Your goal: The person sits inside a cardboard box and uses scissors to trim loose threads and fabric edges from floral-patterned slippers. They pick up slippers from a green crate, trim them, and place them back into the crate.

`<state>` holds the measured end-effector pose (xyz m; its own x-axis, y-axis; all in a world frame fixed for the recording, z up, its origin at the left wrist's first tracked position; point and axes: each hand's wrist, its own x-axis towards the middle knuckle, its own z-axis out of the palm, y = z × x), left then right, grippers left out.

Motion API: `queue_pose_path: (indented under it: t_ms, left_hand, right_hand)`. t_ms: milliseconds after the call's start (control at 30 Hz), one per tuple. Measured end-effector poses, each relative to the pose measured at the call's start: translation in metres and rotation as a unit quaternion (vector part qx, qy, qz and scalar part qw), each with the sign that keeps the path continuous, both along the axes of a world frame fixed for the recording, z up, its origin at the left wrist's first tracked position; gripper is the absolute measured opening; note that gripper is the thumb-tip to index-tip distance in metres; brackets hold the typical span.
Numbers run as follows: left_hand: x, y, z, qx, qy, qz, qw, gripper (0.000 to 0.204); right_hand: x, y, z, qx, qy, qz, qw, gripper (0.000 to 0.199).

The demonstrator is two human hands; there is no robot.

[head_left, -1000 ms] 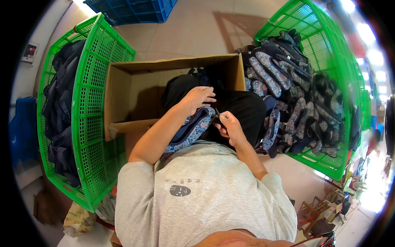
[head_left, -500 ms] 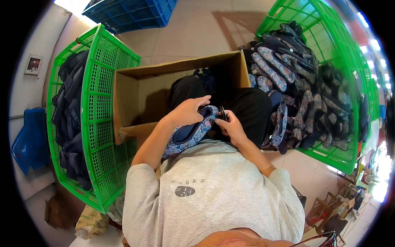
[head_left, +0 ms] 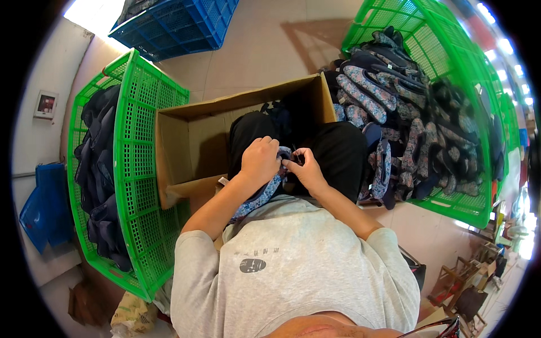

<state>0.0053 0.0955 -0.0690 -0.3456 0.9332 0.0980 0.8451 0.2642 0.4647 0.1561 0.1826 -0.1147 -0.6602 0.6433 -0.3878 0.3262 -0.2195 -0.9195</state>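
Note:
A blue floral slipper (head_left: pixel 260 196) with a dark lining lies across my lap, its near end against the grey shirt. My left hand (head_left: pixel 261 162) is closed around its far part, fingers curled over the rim. Close beside the slipper's far end, my right hand (head_left: pixel 307 173) is closed in a pinch. Between its fingers a bit of the small black snips (head_left: pixel 296 160) shows; most of the tool is hidden by the fingers. Whether the snips touch the slipper, I cannot tell.
A cardboard box (head_left: pixel 169 152) stands around my knees, dark pieces inside. At left is a green crate (head_left: pixel 147 169) of dark slippers. A tipped green crate (head_left: pixel 451 211) at right spills floral slippers (head_left: pixel 369 93). A blue crate (head_left: pixel 186 31) stands farther off.
My left hand has turned over and its fingers have curled around the slipper's far part. My right hand has moved slightly left, in close to the slipper, and the snips show less.

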Motion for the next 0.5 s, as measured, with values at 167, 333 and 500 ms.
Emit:
queue_pose_path:
  t_ms: [167,333,500]
  left_hand:
    - [0.007,0.01,0.025,0.137,0.064,0.054,0.987,0.023]
    - [0.017,0.021,0.062,0.268,0.097,0.081,0.955,0.023]
    - [0.029,0.023,0.074,0.369,0.096,0.052,0.923,0.03]
  right_hand:
    - [-0.021,0.011,0.016,0.134,0.014,-0.039,0.99,0.052]
    - [-0.039,0.021,0.037,0.306,0.123,-0.082,0.94,0.056]
    - [-0.044,0.035,0.059,0.297,0.175,-0.083,0.935,0.053]
